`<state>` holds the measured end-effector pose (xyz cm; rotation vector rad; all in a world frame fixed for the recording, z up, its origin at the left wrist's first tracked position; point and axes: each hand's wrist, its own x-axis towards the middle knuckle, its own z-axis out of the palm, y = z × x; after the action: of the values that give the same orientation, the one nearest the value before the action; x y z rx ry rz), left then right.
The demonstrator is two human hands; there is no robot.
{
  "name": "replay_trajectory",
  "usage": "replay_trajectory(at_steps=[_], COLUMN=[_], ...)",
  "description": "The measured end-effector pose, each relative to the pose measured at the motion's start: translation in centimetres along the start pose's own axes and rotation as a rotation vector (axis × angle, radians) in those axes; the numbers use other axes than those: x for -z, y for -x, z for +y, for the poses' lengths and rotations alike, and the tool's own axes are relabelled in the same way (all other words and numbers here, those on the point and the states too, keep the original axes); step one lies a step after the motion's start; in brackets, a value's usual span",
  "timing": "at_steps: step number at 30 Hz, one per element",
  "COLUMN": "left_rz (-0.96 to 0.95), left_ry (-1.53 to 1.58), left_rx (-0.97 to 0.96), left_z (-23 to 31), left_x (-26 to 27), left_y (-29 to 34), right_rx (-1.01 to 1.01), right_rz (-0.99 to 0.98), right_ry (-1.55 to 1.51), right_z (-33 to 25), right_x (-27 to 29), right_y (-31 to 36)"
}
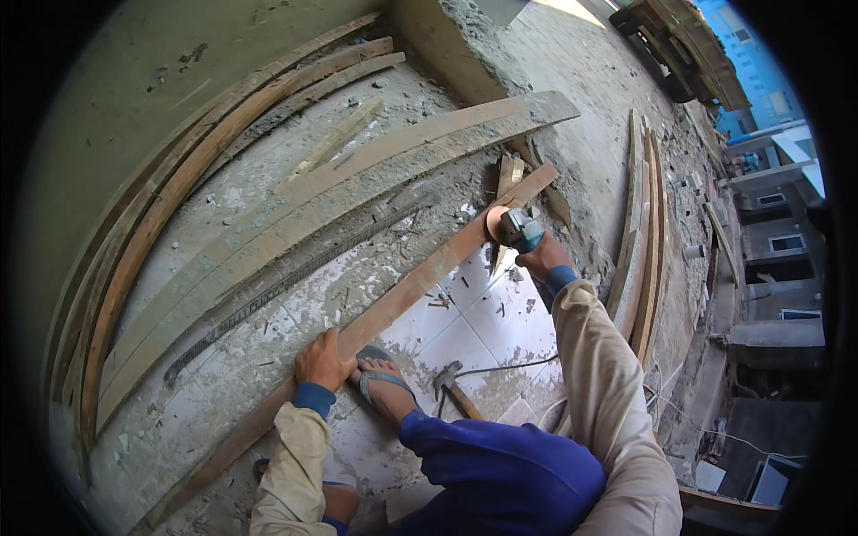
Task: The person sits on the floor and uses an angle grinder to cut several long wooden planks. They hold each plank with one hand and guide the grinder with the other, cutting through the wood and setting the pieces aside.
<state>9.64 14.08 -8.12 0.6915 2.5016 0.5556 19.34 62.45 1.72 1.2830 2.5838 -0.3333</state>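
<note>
A long reddish-brown wooden plank runs diagonally from the lower left up to the right. My left hand is wrapped over its near part, beside my sandalled foot. Closed around the body of a teal and grey angle grinder is my right hand. The grinder's round orange-brown disc is at the plank near its far end; whether it touches the wood I cannot tell. Short wood pieces lie by that end.
A hammer with a wooden handle lies on the dusty tiles, next to a dark cable. Wide, dirty boards and long timbers lie to the left. More planks are at the right. Rubble and loose nails litter the floor.
</note>
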Motion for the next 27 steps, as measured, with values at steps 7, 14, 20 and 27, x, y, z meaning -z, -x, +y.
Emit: replay_trajectory(at_steps=[7, 14, 20, 27], left_rz=[0.014, 0.024, 0.019, 0.095], left_ry=[0.009, -0.009, -0.036, -0.017], left_rx=[-0.001, -0.004, 0.002, -0.046], left_z=[0.0, 0.1, -0.1, -0.4], left_x=[-0.1, -0.2, -0.7, -1.4], left_y=[0.1, 0.2, 0.2, 0.4], right_rx=[0.014, -0.037, -0.043, -0.081], right_rz=[0.031, 0.020, 0.002, 0.052], right_ry=[0.020, 0.020, 0.028, -0.041], right_z=[-0.9, -1.4, -1.3, -0.6], right_x=[0.9, 1.1, 1.2, 1.2], right_y=[1.1, 1.2, 1.1, 0.3])
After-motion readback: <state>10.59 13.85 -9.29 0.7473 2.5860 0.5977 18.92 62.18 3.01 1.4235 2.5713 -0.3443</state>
